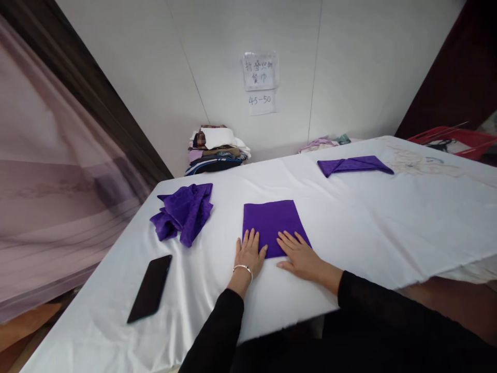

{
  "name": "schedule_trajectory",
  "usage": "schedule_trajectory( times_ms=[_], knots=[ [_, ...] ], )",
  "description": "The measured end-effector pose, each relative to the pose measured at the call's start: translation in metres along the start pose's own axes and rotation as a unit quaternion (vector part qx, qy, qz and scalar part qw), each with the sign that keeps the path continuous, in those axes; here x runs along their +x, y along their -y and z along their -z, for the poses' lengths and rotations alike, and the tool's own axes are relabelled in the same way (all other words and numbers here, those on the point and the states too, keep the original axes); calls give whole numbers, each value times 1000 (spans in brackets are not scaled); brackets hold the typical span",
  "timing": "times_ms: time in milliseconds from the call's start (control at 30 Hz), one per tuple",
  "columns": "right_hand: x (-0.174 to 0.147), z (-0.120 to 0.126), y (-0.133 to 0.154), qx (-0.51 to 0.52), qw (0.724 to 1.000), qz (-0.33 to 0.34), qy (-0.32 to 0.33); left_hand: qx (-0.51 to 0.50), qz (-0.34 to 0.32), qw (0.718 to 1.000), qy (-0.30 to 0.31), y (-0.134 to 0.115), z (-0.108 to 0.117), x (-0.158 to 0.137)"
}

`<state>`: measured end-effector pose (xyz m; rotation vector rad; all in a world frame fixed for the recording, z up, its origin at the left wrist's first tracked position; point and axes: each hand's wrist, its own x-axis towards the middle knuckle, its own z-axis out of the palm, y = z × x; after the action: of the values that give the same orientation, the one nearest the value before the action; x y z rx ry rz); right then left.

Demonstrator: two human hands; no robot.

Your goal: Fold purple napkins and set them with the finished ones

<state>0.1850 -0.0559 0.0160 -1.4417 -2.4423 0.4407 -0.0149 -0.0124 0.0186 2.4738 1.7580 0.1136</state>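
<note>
A purple cloth napkin [272,217], folded into a flat square, lies on the white tablecloth [349,223] in front of me. My left hand [249,256] rests flat on its near left corner, fingers spread; a silver bracelet [243,268] circles that wrist. Flat on the near right part lies my right hand [301,255], with its fingers apart and its thumb on the tablecloth. To the left is a crumpled purple cloth [186,210]. Farther off on the right sits another purple cloth [355,165], folded into a long band.
A black phone [150,287] lies at the left of the table. Behind the far edge are a stack of folded clothes [217,150] and some pink fabric [318,144]. A red basket [466,142] stands at the far right. Handwritten paper signs [261,72] hang on the wall.
</note>
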Motion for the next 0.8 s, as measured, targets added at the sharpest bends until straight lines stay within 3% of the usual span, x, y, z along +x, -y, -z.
schedule_trajectory(
  times_ms=[67, 133, 200, 267, 467, 667, 800],
  knots=[
    [-13, 7, -19, 43, 998, -31, -40, -20, -14, 999, -31, 1, 2, -4],
    [-26, 13, -40, 115, 979, -112, -124, -40, -56, 996, -64, -4, 3, -8],
    [-37, 16, -58, 195, 934, -209, -212, -63, -123, 987, -80, -15, 3, -11],
    [-45, 16, -71, 250, 899, -254, -256, -94, -181, 976, -80, -32, 1, -10],
    [-45, 11, -74, 207, 935, -160, -238, -134, -199, 965, -105, -68, -6, 4],
    [-44, 11, -75, 207, 937, -157, -235, -152, -173, 961, -156, -76, -7, 5],
    [-43, 12, -76, 213, 937, -153, -232, -133, -191, 959, -164, -83, -10, 3]
  ],
)
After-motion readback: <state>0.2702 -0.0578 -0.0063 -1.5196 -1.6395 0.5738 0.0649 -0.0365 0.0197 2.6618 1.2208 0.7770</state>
